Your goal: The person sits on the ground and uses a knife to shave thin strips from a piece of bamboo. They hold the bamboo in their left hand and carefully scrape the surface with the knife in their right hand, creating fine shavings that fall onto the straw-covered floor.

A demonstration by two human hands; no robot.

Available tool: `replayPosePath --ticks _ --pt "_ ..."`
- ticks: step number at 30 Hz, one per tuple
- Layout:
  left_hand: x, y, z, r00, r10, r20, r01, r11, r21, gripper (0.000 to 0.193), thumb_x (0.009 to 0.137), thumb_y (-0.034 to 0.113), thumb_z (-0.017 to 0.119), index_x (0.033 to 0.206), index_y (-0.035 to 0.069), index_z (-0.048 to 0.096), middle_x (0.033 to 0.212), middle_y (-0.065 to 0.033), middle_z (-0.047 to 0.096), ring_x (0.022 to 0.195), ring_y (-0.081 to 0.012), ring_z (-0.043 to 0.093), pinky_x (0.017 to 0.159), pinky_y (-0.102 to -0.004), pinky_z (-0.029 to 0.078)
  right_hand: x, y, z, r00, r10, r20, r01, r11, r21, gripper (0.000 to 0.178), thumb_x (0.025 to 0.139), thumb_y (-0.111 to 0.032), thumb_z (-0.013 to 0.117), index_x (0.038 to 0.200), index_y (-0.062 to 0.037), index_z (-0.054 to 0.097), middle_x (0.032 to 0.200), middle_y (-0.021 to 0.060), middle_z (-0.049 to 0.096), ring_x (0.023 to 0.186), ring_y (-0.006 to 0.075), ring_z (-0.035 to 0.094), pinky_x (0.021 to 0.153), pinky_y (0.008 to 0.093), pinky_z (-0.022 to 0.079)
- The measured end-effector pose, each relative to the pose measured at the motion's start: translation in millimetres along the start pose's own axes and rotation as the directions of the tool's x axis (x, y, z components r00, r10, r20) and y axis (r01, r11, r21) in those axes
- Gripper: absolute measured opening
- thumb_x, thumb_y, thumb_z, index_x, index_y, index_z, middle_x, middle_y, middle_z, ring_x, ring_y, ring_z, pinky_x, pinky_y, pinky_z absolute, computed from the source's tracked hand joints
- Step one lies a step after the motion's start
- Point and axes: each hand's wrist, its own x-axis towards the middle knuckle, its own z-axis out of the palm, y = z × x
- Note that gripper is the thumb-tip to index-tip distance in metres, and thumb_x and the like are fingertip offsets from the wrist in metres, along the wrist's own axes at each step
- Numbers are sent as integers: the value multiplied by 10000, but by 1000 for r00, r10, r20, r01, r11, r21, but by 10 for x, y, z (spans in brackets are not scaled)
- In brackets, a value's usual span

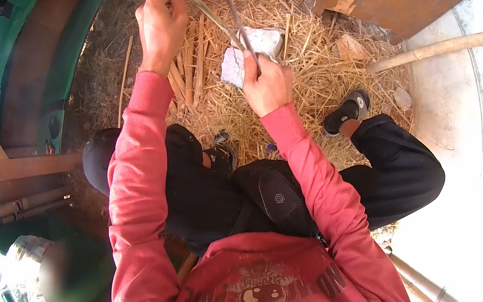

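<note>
Both hands raised in front of me, over ground covered in straw-coloured litter [314, 68]. Left hand [160, 27]: fingers curled in, thumb and forefinger pinching one end of a pale greenish strip [212, 15], bamboo by the look of it. The strip slants down to my right hand [269, 86], which is closed in a fist around the lower end of a long, dark, narrow blade [230, 1]; grip hides any handle. Blade points up and away, crossing the strip close to my right thumb; cannot tell whether it bites into the strip or only lies against it, nor whether the right fingers also pinch the strip's far end. Below, two pale stones [260, 41] [233, 67] sit near each other, and just left of them a loose heap of split strips [191, 64] lies on the litter. Progress, as I judge it: the heap looks like pieces split out, with curls and shreds around as waste; the strip in hand seems midway through paring or splitting, its length in one piece between my hands. How many remain I cannot say; no finished article shows, and heaped pieces may need thinning too.
</note>
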Motion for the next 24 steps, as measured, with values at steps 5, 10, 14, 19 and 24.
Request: replayPosePath --ticks 5,10,14,19,24 --pt "-48 176 74 1000 19 -20 -18 1000 26 127 950 126 615 994 36 537 731 -131 709 535 -135 660 472 -269 485 -190 550 419 972 205 119 -171 955 -242 381 920 -314 588 758 15 693 669 261 627 658 445 642 646 521 522" --pt "-79 103 4 999 -20 -34 23 996 87 155 942 149 632 988 34 539 720 -116 706 518 -147 654 469 -292 494 44 105 47 996 -29 83 40 991 -127 345 929 -272 586 757 3 703 571 217 598 517 379 623 533 455 516" --pt "-37 182 37 995 -85 48 86 996 -9 133 955 132 606 1003 33 531 747 -99 718 504 -124 642 438 -268 493 2 -10 78 1000 -29 -10 29 1000 0 305 947 -253 576 848 3 709 549 183 602 468 343 603 488 423 513" --pt "-36 84 10 998 -54 12 53 997 55 132 962 131 593 1029 38 526 862 -78 745 550 -95 661 460 -251 514 -117 831 359 939 297 176 -192 873 -449 379 952 -317 567 861 25 704 598 192 645 545 397 640 636 416 572" --pt "-23 65 27 992 -80 93 89 992 -92 168 996 174 545 1058 18 538 960 -60 747 808 -133 701 712 -260 551 -61 413 63 982 136 132 -115 981 -156 392 950 -360 571 853 -6 709 592 168 644 550 377 640 579 423 537"
